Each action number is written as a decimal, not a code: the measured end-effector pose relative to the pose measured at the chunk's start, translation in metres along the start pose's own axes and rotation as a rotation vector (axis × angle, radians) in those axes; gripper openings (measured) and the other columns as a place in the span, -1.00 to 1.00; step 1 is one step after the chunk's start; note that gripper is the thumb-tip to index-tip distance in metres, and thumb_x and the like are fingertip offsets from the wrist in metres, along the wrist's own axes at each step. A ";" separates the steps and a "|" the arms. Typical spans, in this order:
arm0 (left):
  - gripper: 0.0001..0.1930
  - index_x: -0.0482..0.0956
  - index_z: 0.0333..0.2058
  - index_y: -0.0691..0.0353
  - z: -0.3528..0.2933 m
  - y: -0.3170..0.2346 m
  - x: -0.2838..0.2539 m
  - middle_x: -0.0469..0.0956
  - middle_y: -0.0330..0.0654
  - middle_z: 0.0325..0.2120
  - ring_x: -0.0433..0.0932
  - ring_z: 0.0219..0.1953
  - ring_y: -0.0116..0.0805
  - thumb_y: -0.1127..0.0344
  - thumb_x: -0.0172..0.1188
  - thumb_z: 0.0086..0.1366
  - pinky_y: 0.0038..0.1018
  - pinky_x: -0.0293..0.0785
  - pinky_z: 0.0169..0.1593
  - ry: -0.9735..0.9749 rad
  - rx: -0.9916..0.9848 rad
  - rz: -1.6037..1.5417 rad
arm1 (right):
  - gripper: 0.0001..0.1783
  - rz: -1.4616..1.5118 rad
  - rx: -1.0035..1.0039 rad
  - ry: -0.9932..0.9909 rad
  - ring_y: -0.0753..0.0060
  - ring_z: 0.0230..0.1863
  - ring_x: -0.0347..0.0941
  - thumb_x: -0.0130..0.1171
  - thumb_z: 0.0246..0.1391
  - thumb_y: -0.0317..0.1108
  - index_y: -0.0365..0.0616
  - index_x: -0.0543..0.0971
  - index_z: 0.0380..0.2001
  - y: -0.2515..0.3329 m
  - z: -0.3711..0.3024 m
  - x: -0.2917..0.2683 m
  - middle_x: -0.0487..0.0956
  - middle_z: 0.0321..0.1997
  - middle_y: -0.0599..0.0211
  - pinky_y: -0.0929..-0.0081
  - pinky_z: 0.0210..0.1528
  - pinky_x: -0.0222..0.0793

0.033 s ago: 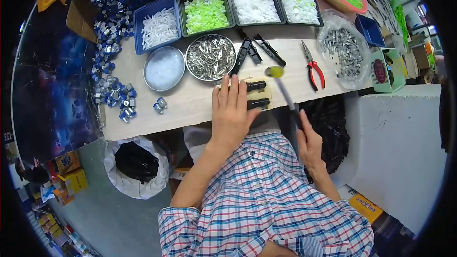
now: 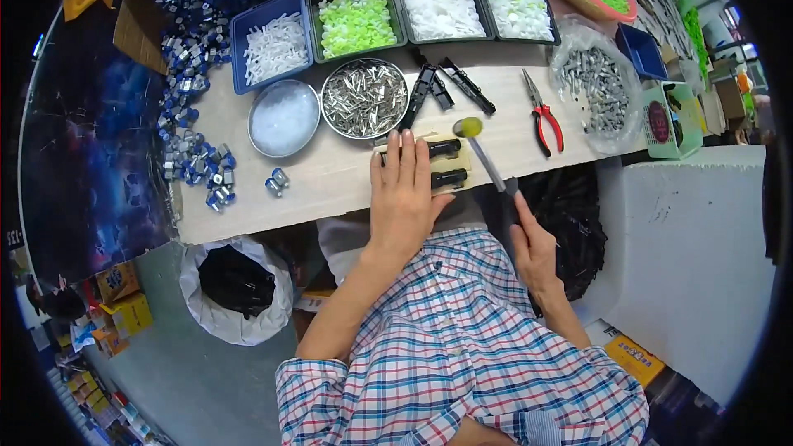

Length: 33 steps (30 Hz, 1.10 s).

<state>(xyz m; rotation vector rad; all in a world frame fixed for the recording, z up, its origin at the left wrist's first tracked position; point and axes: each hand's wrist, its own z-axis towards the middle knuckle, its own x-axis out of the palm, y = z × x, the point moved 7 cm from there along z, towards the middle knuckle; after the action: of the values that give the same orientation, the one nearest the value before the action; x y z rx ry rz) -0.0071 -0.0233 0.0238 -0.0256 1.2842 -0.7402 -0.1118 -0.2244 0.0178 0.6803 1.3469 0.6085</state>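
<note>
Left hand flat on black parts — right hand grips a small hammer.

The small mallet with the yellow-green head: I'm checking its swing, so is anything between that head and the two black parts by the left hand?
Nothing visible. The small mallet with the yellow-green head, gripped by the right hand, hangs just right of the two black parts; the left hand lies flat to their left.

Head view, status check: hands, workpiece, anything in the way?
Left hand flat on the bench, steadying black parts. Right hand grips hammer, head over the parts. Red pliers lie clear.
</note>
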 end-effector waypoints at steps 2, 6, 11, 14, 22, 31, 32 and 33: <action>-0.04 0.16 0.35 0.50 -0.013 0.007 0.029 0.11 0.26 0.39 0.05 0.48 0.11 0.12 0.41 0.10 0.14 -0.02 0.43 0.151 -0.017 0.018 | -0.40 -0.015 -0.047 -0.004 0.53 -0.51 0.31 0.09 0.24 -0.60 -0.18 0.36 0.36 -0.002 -0.004 0.004 0.48 -0.40 0.18 0.60 -0.41 0.25; -0.06 0.22 0.33 0.47 -0.014 0.005 0.034 0.14 0.23 0.39 0.05 0.48 0.10 0.12 0.43 0.07 0.12 -0.03 0.44 0.143 0.014 0.175 | -0.38 -0.006 -0.211 -0.118 0.18 -0.48 0.51 0.18 0.17 -0.61 -0.16 0.42 0.33 0.010 -0.004 -0.003 0.55 -0.37 0.00 0.47 -0.40 0.42; 0.04 0.18 0.34 0.50 -0.016 0.004 0.038 0.13 0.25 0.39 0.06 0.47 0.13 0.18 0.52 -0.05 0.12 0.00 0.43 0.118 0.024 0.144 | -0.40 -0.139 -0.110 -0.014 0.13 -0.55 0.43 0.21 0.15 -0.61 -0.16 0.46 0.29 -0.011 -0.004 0.016 0.48 -0.46 0.09 0.37 -0.48 0.37; 0.04 0.17 0.35 0.50 -0.018 0.007 0.039 0.12 0.25 0.40 0.06 0.48 0.13 0.18 0.52 -0.05 0.13 -0.02 0.43 0.121 0.004 0.137 | -0.42 -0.107 -0.090 0.008 0.09 -0.48 0.53 0.20 0.13 -0.63 -0.25 0.47 0.26 -0.003 -0.009 0.006 0.57 -0.38 0.02 0.40 -0.42 0.43; -0.03 0.19 0.34 0.50 -0.018 0.004 0.040 0.13 0.25 0.39 0.05 0.47 0.18 0.16 0.45 0.03 0.16 -0.03 0.43 0.130 0.000 0.167 | -0.40 -0.117 -0.087 0.060 0.06 -0.42 0.61 0.21 0.09 -0.64 -0.27 0.46 0.25 -0.009 -0.042 0.010 0.63 -0.28 -0.05 0.39 -0.39 0.49; -0.49 0.37 0.17 0.51 -0.071 0.026 0.010 0.30 0.32 0.27 0.23 0.36 0.33 0.57 0.17 0.22 0.09 0.06 0.41 -0.236 0.034 -0.182 | -0.39 -0.045 -0.208 0.086 0.13 -0.51 0.50 0.22 0.10 -0.62 -0.20 0.46 0.26 0.007 -0.029 0.029 0.54 -0.41 0.08 0.35 -0.49 0.41; -0.49 0.37 0.17 0.51 -0.073 0.031 0.003 0.30 0.32 0.27 0.23 0.36 0.33 0.57 0.17 0.22 0.09 0.06 0.41 -0.238 0.033 -0.177 | -0.38 -0.052 -0.170 0.135 0.13 -0.48 0.52 0.23 0.10 -0.61 -0.19 0.46 0.27 0.004 -0.027 0.036 0.55 -0.38 0.08 0.33 -0.47 0.43; -0.59 0.45 0.07 0.47 -0.076 0.044 -0.006 0.39 0.26 0.18 0.32 0.29 0.29 0.62 0.12 0.21 0.04 0.18 0.36 -0.283 -0.036 -0.222 | -0.35 -0.071 -0.189 0.137 0.12 -0.47 0.51 0.24 0.11 -0.59 -0.16 0.43 0.30 0.004 -0.026 0.037 0.54 -0.39 0.10 0.31 -0.45 0.43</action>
<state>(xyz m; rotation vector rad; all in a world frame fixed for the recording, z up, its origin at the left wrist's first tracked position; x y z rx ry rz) -0.0523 0.0425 -0.0127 -0.2959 1.0333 -0.8693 -0.1328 -0.1920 -0.0056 0.4420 1.4136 0.7249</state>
